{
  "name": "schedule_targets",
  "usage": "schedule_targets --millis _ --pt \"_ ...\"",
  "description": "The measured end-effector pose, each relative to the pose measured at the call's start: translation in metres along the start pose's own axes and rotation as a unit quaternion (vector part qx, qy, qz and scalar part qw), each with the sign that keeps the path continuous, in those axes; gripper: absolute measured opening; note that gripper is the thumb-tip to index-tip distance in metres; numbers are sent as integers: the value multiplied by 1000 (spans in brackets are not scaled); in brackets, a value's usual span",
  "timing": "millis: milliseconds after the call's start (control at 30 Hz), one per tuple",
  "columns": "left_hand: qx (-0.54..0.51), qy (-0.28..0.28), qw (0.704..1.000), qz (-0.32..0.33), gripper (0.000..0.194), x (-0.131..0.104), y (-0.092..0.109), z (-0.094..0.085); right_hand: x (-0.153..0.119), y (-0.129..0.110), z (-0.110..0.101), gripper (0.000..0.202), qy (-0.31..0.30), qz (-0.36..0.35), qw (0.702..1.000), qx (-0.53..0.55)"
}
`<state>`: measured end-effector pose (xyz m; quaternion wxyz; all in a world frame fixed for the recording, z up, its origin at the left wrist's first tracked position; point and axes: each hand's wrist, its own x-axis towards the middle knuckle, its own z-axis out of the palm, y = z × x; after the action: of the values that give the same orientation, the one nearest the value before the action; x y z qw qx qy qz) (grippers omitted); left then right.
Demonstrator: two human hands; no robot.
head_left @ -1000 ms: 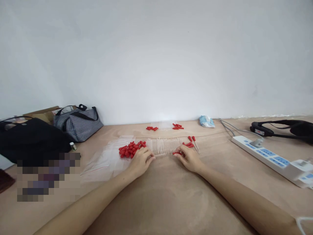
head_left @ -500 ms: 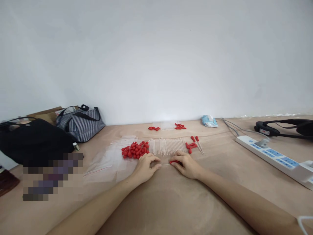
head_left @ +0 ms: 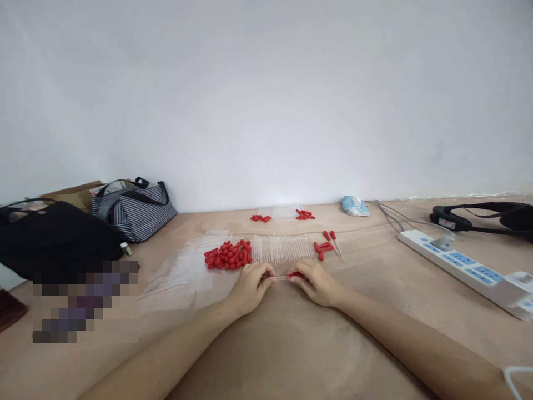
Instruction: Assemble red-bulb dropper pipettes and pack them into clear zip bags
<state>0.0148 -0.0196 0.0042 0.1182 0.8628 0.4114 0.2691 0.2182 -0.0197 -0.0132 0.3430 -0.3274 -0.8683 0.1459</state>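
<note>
My left hand (head_left: 253, 286) pinches the left end of a thin clear tube (head_left: 282, 278) low over the table. At the tube's right end, my right hand (head_left: 315, 282) grips a red rubber bulb (head_left: 295, 274), which meets the tube. Just beyond my hands lies a row of several clear tubes (head_left: 283, 249). A heap of red bulbs (head_left: 228, 255) sits at the row's left end, partly on clear plastic bags (head_left: 187, 266). To the right of the row are a few loose red bulbs (head_left: 322, 248) and two tubes with red bulbs on them (head_left: 334, 243).
Farther back lie more tubes (head_left: 283, 213) between small groups of red bulbs. A blue and white packet (head_left: 355, 206) stands near the wall. On the right are a power strip (head_left: 462, 266) and a black headset (head_left: 453, 218); on the left, a striped bag (head_left: 141, 211) and a black bag (head_left: 58, 239).
My left hand has closed its pinch on the tube's left end and is nearer my right hand. The visible stretch of tube between them is shorter. The view has shifted slightly.
</note>
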Motion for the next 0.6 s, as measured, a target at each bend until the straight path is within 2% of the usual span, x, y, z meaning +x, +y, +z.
schedule_targets --millis 133,267,600 --pt "-16 22 999 30 12 -1 1 -1 -1 0 1 9 11 7 1000 -17" --pt "-27 40 998 37 16 -2 0 -1 -1 3 2 13 23 15 1000 11" --pt "-34 46 997 46 17 -2 -3 2 0 -1 0 21 15 8 999 39"
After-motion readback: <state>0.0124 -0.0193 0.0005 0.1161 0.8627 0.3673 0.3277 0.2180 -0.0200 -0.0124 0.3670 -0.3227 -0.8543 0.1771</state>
